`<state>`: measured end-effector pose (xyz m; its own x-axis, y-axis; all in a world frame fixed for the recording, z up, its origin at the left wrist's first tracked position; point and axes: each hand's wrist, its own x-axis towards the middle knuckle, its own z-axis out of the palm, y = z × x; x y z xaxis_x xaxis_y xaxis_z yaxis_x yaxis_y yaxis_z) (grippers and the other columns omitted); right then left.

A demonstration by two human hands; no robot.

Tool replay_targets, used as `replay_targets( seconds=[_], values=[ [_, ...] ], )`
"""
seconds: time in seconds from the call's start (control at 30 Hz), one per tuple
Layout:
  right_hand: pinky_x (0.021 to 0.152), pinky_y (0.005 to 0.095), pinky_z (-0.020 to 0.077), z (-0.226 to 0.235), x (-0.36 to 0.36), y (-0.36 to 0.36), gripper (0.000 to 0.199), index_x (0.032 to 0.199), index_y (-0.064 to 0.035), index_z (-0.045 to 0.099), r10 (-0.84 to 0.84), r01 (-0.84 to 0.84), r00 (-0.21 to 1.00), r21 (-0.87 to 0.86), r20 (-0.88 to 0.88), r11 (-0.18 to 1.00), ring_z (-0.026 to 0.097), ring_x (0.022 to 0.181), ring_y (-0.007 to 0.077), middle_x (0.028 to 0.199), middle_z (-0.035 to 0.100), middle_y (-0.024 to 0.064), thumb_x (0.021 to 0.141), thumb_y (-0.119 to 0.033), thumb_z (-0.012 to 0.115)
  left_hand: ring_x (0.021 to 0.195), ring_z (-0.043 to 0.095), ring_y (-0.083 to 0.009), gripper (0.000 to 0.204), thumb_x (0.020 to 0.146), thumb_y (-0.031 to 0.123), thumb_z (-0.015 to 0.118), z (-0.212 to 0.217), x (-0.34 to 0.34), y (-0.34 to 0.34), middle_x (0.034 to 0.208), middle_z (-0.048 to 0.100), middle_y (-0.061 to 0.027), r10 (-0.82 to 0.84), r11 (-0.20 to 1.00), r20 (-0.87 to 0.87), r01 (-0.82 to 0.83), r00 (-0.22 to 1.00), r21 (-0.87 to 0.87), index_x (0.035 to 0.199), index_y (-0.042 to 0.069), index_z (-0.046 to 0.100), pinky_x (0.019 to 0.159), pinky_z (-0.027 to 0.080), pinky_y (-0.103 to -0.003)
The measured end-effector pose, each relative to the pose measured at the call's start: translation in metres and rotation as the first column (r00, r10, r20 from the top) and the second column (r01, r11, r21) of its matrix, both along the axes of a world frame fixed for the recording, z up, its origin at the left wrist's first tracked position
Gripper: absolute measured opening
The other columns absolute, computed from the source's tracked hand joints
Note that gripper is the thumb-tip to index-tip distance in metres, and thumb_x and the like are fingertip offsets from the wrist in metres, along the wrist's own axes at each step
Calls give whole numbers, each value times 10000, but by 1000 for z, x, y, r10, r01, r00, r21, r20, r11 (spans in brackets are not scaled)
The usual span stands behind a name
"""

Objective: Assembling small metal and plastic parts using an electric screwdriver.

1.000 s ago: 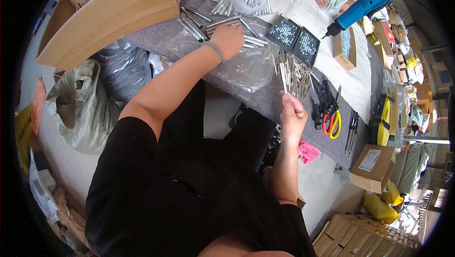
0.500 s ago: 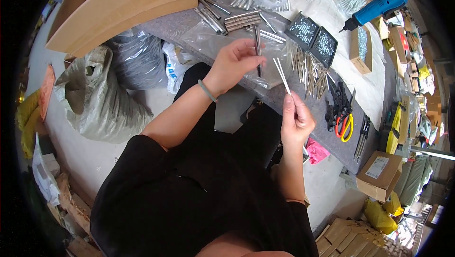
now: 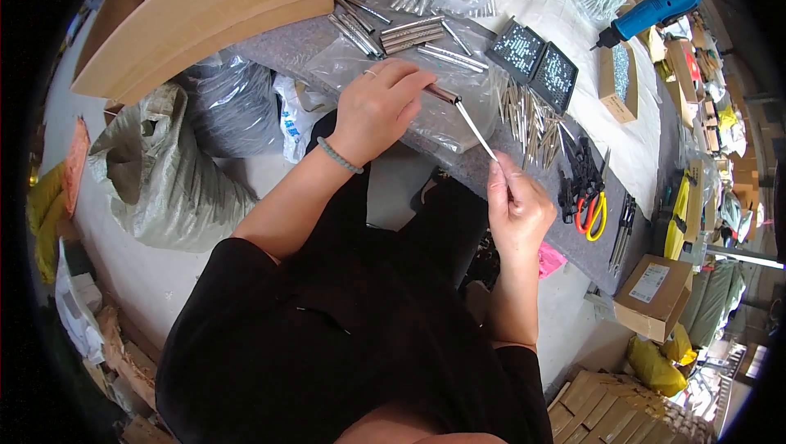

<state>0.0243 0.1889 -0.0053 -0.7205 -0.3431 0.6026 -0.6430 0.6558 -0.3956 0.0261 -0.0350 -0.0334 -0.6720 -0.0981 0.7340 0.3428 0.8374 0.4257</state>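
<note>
My left hand is closed around a shiny metal tube, its open end pointing toward my right hand. In my right hand slim pale sticks are pinched between thumb and fingers. Their far tips meet the mouth of the tube; whether they reach inside I cannot tell. Beyond my left hand, several metal tubes lie on clear plastic over the grey-covered table. A heap of thin metal rods lies just past my right hand.
A black two-part case holds small pale pieces. Scissors with red and yellow handles lie at the right. A blue power screwdriver hangs over the far right. A large cardboard box stands far left; a woven sack sits on the floor.
My left hand has turned the tube from upright to slanting toward my right hand. The pale sticks, apart from the tube before, now meet its end and look closer together.
</note>
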Motion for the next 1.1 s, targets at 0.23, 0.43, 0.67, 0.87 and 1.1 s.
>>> replay_targets(
  seconds=[0.23, 0.43, 0.67, 0.87, 1.1],
  values=[
    [508, 360, 464, 4, -3, -4, 118, 901, -131, 697, 6, -10, 999, 135, 36, 991, 603, 554, 260, 641, 619, 80, 804, -194, 670, 964, 576, -234, 250, 700, 113, 628, 0, -2, 7, 964, 593, -49, -68, 948, -80, 39, 994, -315, 950, 122, 632, 795, 489, -358],
    [591, 280, 480, -22, -14, -16, 196, 1005, -67, 685, 138, -13, 865, -254, 482, 967, 623, 612, 144, 722, 668, 88, 866, -196, 635, 970, 571, -273, 321, 632, 35, 658, 3, -4, 14, 971, 592, -71, -136, 935, -79, 101, 988, -340, 950, 83, 649, 818, 494, -372],
    [614, 192, 425, -39, -23, -17, 211, 1043, 12, 655, 272, 90, 810, -568, 519, 818, 496, 699, 28, 760, 601, -41, 886, -127, 632, 882, 613, -146, 249, 881, 145, 620, -8, -2, 34, 944, 638, -65, -483, 467, 261, -6, 836, 884, 1095, 27, 571, 766, 498, -279],
    [730, 400, 504, -28, -31, -23, 345, 1118, -38, 580, -9, -21, 929, 78, 371, 997, 636, 838, 330, 939, 651, 165, 796, -161, 605, 936, 626, -164, 237, 921, 138, 560, -16, -26, 41, 998, 648, -103, -661, -53, -72, 49, 747, 997, 1123, 13, 563, 808, 512, -290],
    [838, 410, 473, -61, -58, -9, 484, 1194, -25, 490, 118, -93, 869, -75, 481, 993, 578, 997, 361, 1083, 583, 200, 724, -48, 603, 948, 625, -181, 180, 910, 103, 570, -42, -35, 66, 998, 643, -107, -686, -61, -32, -14, 727, 998, 1066, 12, 576, 817, 516, -297]
  ],
)
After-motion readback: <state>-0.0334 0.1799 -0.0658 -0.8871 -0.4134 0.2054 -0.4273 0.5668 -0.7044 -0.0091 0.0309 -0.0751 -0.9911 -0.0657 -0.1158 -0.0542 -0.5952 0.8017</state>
